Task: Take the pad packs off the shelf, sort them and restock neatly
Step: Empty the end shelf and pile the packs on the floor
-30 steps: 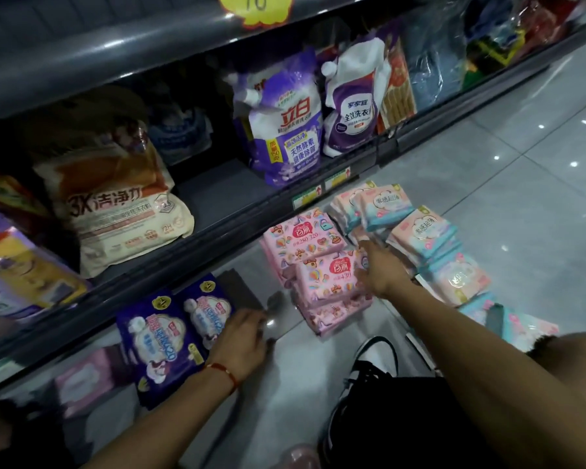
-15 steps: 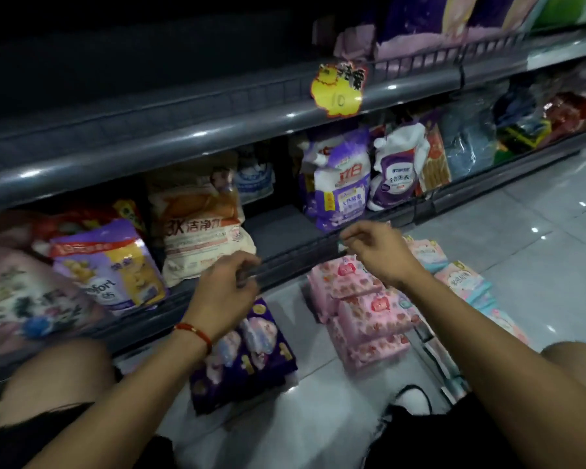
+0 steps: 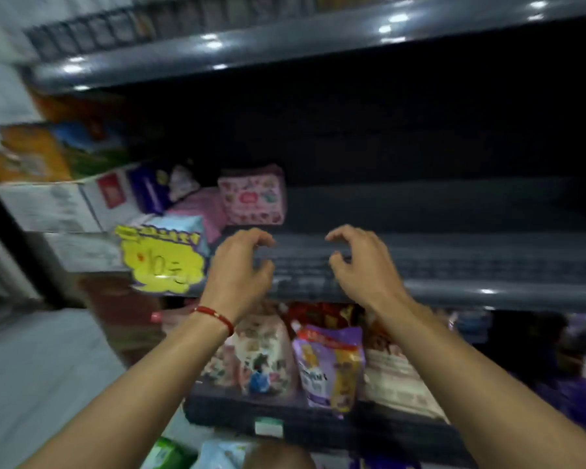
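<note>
Both empty, fingers loosely curled: left hand point(image 3: 239, 265) & right hand point(image 3: 359, 265) near shelf point(image 3: 454, 262); pink pad pack point(image 3: 252, 195) left, far side, prob. not yet taken off.

Single head-worn wide-angle view, facing forward and slightly downward at close range into a store shelf point(image 3: 454, 258). Both forearms are entering from the bottom edge, with the left hand point(image 3: 239, 265) and right hand point(image 3: 356, 262) lying near centre. The frame edges are blurring. No second view is sharing the scene.
</note>
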Motion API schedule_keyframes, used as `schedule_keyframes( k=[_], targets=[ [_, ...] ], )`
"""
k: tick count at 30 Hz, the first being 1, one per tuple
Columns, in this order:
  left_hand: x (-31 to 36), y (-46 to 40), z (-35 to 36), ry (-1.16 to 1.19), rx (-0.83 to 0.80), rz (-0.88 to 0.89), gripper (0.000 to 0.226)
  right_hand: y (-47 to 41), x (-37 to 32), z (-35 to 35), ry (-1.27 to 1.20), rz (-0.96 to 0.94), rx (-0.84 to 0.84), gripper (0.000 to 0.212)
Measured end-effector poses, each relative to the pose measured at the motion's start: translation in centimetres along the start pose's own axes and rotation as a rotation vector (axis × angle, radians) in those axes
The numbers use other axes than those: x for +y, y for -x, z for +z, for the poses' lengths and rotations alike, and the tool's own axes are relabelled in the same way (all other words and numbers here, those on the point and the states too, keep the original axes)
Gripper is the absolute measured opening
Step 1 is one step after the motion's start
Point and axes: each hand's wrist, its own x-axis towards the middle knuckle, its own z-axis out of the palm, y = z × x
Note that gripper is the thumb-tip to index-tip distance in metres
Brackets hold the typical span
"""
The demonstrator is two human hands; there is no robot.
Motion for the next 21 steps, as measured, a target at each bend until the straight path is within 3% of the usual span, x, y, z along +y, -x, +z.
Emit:
schedule_keyframes(
  k=[3,7,13,16,21],
  targets=[
    [-3.5,-3.1,-0.4,-0.082,-0.041,-0.010,0.039,-3.8,-1.2,3.6,0.197,-0.035,-0.120,0.039],
    [-6.1,-7.6,1.4,-0.124,-0.081,-0.058,0.048,-7.0,-0.2,6.7,0.417,0.067,-0.284,0.056],
    [-10.3,-17.7,4.9,-0.392,-0.285,-0.062,0.085,-7.5,0.4,8.0,0.429,0.181,-0.368,0.066],
    [-12.0,-22.8,5.6,-0.494,-0.300,-0.091,0.108,-7.6,0.4,8.0,0.454,0.190,-0.359,0.066],
    [-13.4,-25.4,6.3,-0.663,-0.294,-0.058,0.092,-7.5,0.1,8.0,0.506,0.193,-0.352,0.068]
  ],
)
